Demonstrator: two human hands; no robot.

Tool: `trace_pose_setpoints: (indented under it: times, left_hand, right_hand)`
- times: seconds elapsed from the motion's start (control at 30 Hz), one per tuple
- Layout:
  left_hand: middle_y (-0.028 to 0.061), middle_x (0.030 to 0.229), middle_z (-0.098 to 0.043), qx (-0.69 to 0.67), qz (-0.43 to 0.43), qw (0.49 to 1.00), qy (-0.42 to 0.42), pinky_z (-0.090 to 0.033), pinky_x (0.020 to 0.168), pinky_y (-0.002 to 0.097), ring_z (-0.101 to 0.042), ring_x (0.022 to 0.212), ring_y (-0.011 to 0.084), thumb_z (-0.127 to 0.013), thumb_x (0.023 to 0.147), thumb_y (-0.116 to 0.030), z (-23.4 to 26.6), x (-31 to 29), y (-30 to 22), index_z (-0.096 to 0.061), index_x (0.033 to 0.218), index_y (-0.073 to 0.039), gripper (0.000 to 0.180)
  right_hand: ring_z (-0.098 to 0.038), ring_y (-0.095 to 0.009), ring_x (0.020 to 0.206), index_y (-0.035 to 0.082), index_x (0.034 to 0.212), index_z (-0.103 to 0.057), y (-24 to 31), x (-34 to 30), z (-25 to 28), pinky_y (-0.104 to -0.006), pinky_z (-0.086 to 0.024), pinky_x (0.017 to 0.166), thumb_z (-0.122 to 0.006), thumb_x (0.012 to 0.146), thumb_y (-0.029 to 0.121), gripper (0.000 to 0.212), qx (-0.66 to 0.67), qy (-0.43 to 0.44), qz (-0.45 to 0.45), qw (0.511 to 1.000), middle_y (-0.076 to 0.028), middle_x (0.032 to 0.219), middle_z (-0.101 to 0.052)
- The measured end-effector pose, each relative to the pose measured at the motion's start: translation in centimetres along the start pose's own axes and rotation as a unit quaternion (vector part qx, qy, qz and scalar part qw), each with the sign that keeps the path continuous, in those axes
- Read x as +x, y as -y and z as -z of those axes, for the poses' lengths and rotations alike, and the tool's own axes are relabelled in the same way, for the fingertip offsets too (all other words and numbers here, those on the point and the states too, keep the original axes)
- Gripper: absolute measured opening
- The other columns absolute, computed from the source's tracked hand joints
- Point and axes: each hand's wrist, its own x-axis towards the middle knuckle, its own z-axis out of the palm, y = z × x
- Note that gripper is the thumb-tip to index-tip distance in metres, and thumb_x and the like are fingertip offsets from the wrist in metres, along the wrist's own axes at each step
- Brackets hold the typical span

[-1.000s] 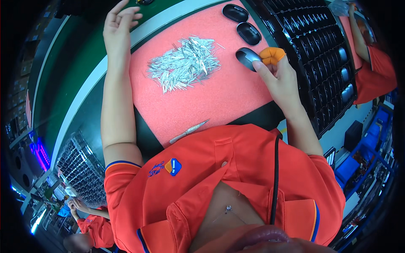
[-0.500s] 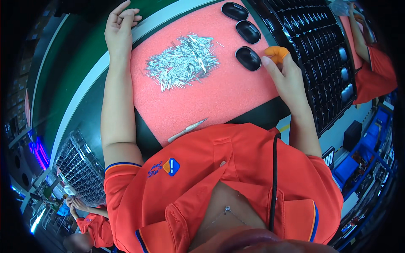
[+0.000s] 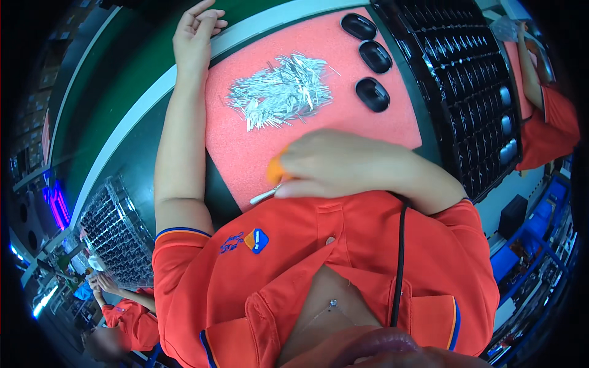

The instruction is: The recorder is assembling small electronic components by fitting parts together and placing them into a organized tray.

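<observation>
My left hand (image 3: 197, 29) hangs over the green surface beyond the pale rail, its fingers loosely bent, a little apart and holding nothing. Near the front of the pink foam mat (image 3: 239, 165), my right hand (image 3: 328, 162) has its thumb and fingers closed around a slim pointed tool (image 3: 264, 197); only its pale end shows. Orange covers (image 3: 277, 168) sit on fingers of that hand. A loose heap of thin silvery strips (image 3: 279, 92) lies on the mat. Three glossy black oval cases (image 3: 373, 94) stand in a row at its right side.
A large black compartment tray (image 3: 475, 92) stands right of the mat, with a few shiny pieces in its near right slots. Another stack of trays (image 3: 116, 230) is at the left. Co-workers in red (image 3: 549, 129) sit at the far right and lower left.
My right hand has left the nearest black case and come across leftward and nearer, onto the slim pointed tool. The whole view has shifted slightly; my left hand stays over the green surface.
</observation>
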Motion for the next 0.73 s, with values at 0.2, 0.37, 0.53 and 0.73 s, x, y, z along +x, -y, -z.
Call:
trace_pose_setpoints:
  times: [0.2, 0.37, 0.53, 0.73]
  left_hand:
    - [0.0112, 0.093, -0.067, -0.172, -0.086, 0.981, -0.001, -0.051, 0.070, 0.0283, -0.065, 0.075, 0.0175, -0.057, 0.083, -0.005, -0.9, -0.4, 1.7, -0.059, 0.108, 0.000, 0.025]
    - [0.0064, 0.087, -0.063, -0.149, 0.027, 0.988, 0.004, -0.052, 0.069, 0.0234, -0.062, 0.075, 0.0110, -0.051, 0.084, 0.004, -1.8, -1.2, -0.7, -0.059, 0.107, 0.000, 0.024]
    - [0.0073, 0.099, -0.059, -0.110, -0.172, 0.978, -0.050, -0.046, 0.081, 0.0247, -0.058, 0.089, 0.0104, -0.053, 0.085, 0.000, -0.5, -2.8, -6.2, -0.052, 0.118, -0.001, 0.033]
    - [0.0149, 0.133, -0.037, -0.081, -0.489, 0.868, -0.020, -0.041, 0.090, 0.0326, -0.049, 0.110, 0.0211, -0.071, 0.072, -0.025, 3.3, -6.0, -18.9, -0.028, 0.137, -0.002, 0.081]
  right_hand:
    - [-0.060, -0.029, 0.076, 0.008, 0.090, -0.064, -3.2, 3.0, -6.0, -0.0394, -0.047, 0.067, -0.060, 0.087, 0.028, 0.020, -0.068, -0.038, 0.148, 0.986, -0.010, 0.081, -0.062]
    - [-0.057, -0.029, 0.067, 0.007, 0.085, -0.065, -2.9, 3.1, -6.3, -0.0397, -0.045, 0.062, -0.067, 0.081, 0.018, 0.012, -0.013, -0.085, 0.161, 0.983, -0.010, 0.075, -0.061]
    - [-0.057, -0.032, 0.065, 0.003, 0.080, -0.065, -3.3, 2.7, -6.2, -0.0406, -0.045, 0.060, -0.070, 0.080, 0.023, 0.020, -0.050, -0.052, 0.107, 0.992, -0.014, 0.070, -0.059]
    - [-0.055, -0.030, 0.063, 0.004, 0.087, -0.067, -2.9, 3.4, -5.8, -0.0388, -0.042, 0.058, -0.067, 0.081, 0.016, 0.013, 0.018, -0.048, 0.124, 0.991, -0.013, 0.068, -0.058]
